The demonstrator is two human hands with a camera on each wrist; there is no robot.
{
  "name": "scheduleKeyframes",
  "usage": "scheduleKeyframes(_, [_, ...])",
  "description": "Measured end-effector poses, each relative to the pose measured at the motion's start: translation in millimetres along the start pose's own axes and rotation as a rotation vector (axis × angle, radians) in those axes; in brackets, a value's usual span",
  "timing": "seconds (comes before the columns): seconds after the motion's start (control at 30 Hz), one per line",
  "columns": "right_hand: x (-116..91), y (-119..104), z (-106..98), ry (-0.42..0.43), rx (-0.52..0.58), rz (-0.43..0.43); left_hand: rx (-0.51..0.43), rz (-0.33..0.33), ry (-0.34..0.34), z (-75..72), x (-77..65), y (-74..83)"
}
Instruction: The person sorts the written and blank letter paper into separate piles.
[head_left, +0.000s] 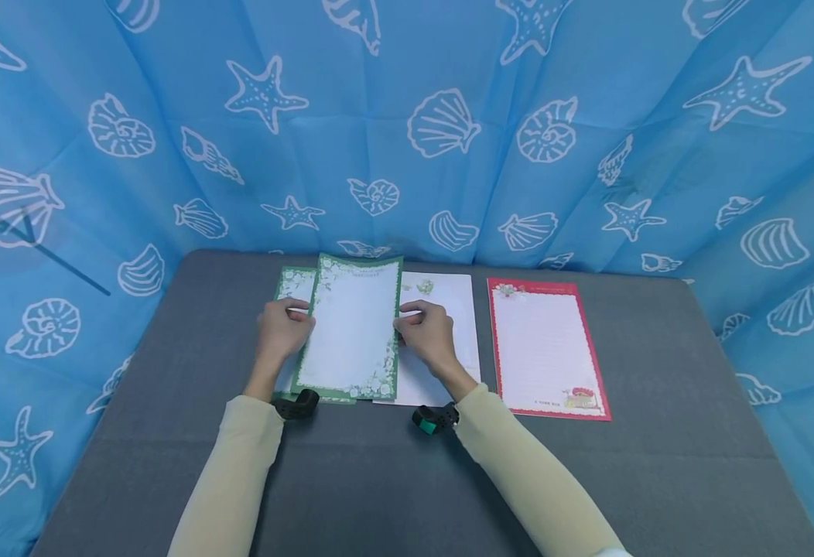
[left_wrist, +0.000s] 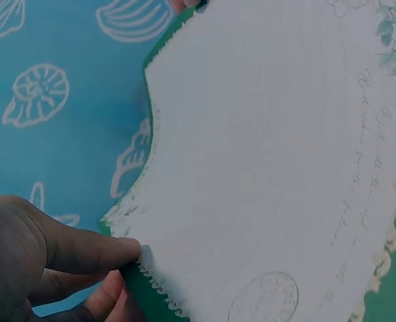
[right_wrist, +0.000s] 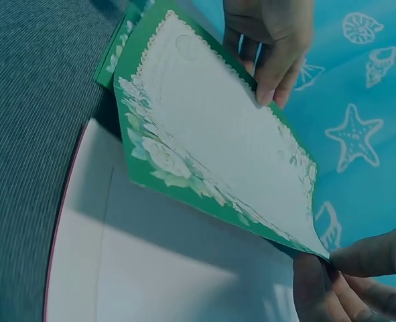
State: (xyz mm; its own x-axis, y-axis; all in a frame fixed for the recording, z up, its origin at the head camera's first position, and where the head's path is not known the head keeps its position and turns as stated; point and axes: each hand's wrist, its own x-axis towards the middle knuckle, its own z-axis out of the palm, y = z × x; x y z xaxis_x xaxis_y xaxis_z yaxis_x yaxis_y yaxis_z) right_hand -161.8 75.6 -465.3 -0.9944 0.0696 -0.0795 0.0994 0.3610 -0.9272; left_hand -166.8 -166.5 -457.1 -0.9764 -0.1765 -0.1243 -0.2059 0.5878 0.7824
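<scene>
We look down on a dark grey tabletop (head_left: 393, 495) with a fine ribbed texture, its far left corner rounded. A bright blue fabric curtain (head_left: 372, 158), printed with white-outlined starfish, scallops and spiral shells, hangs in soft folds beyond the far edge and along both sides.

Above the table, left of its middle, we see a white rectangular paper sheet with a green flowered border (head_left: 354, 329), lifted and bowed between two hands. The left hand (head_left: 285, 329) pinches its left edge between thumb and fingers; the right hand (head_left: 424, 333) pinches the right edge the same way, so both grips are narrow, closed on thin paper.

Under it, on the left, lies more green-bordered paper (head_left: 298, 281); whether one sheet or several, we cannot tell. To the right, partly covered, is a white sheet with small green printing at its top (head_left: 445, 348). Farther right, apart from the others, a red-bordered white sheet (head_left: 546, 348) lies flat. Pale yellow sleeves (head_left: 542, 472) cover the forearms, with black wrist devices (head_left: 299, 404) beside the cuffs.
</scene>
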Motion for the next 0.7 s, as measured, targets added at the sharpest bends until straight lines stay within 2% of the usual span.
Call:
scheduleKeyframes(0.13, [1.4,-3.5,10.6,-0.004,-0.014,-0.001,0.031,-0.052,0.012,-6.1,1.9,-3.7])
scheduleKeyframes(0.3, [3.3,-4.7,21.8,-0.012,-0.080,-0.007,0.081,-0.110,0.039,-12.7,1.3,-6.0])
scheduleKeyframes(0.53, [3.9,-7.9,33.7,-0.060,-0.173,-0.022,0.154,-0.112,0.089,-18.8,-0.6,-9.1])
scheduleKeyframes(0.7, [3.9,-14.3,38.4,-0.122,-0.231,-0.036,0.169,-0.125,0.101,-21.2,-0.3,-13.4])
